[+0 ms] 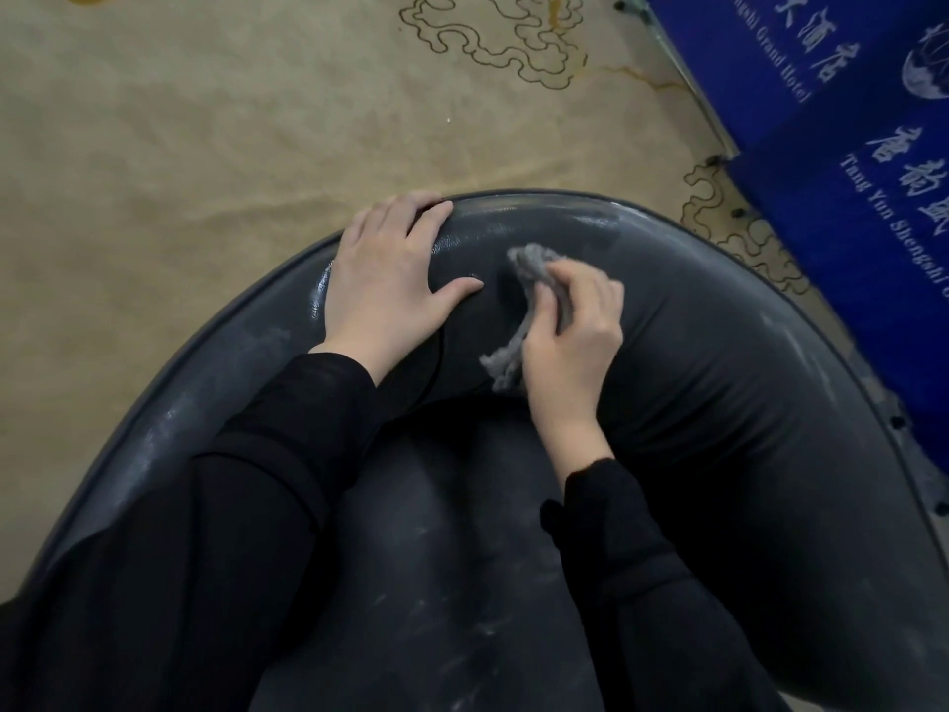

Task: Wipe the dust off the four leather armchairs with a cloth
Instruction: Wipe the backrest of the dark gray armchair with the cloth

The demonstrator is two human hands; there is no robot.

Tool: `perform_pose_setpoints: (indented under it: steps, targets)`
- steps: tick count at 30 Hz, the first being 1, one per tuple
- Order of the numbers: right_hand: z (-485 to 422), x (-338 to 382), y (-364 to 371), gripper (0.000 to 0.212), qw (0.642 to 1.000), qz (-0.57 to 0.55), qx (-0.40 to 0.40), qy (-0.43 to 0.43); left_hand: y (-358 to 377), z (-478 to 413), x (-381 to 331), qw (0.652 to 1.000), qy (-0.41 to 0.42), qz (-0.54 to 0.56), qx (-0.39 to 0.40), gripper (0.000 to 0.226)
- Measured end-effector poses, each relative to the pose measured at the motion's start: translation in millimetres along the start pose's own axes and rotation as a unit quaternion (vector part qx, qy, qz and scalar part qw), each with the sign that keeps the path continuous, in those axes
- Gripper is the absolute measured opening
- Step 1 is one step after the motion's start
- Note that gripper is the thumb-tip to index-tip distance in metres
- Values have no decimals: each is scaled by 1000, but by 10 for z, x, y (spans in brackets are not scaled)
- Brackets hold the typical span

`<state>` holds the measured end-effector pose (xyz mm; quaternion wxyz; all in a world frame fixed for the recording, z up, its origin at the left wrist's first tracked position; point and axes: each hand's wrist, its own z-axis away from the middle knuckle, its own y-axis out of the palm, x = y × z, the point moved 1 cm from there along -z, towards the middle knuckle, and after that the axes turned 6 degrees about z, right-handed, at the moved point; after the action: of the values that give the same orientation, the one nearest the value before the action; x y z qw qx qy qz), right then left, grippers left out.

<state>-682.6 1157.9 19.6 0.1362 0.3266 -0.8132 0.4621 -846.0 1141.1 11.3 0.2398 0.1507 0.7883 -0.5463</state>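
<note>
Cloth (531, 272): grey, bunched, pressed against the inner face of the backrest (719, 352) of the armchair (832, 506), just below the top rim.

- It is gripped by the right hand (570, 341). The fingers are curled round the wad, and a loose tail hangs out below the palm.
- Left hand (390, 280): laid flat on the top rim with the fingers straight and spread. Nothing is held; it looks to be used as a brace.

Handling, judged:
- The cloth is light, soft and limp, with no shape of its own. It is best held as a wad in the palm so that pressure is spread. The loose tail could be tucked in to stop it dragging.
- The leather is smooth, padded and likely a bit slippery, and it gives under pressure, as shown by creases near both hands. The cloth should glide, so firm strokes are likely needed to lift dust rather than smear it.
- The chair looks heavy and should not shift under wiping.

Surface: pale dusty streaks (601, 218) are visible along the rim, and more on the seat (462, 583). This chair is judged far from finished. No other chairs are in view.

Room: beige carpet (205, 120) with a dark scroll pattern. A blue banner (847, 146) with white hotel lettering stands close behind the chair on the right. Black sleeves (287, 429) cover both forearms.
</note>
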Motion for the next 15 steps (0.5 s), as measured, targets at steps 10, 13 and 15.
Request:
perform_pose_setpoints:
  steps: [10, 13, 15]
  targets:
    - [207, -87, -32, 11, 999, 11, 33, -33, 3, 10, 8, 1000, 7, 3, -5, 70]
    - [-51, -162, -96, 12, 1000, 19, -4, -16, 3, 6, 10, 1000, 5, 2, -6, 69]
    - [-160, -231, -96, 13, 1000, 28, -10, 2, 3, 5, 4, 1000, 5, 0, -4, 69]
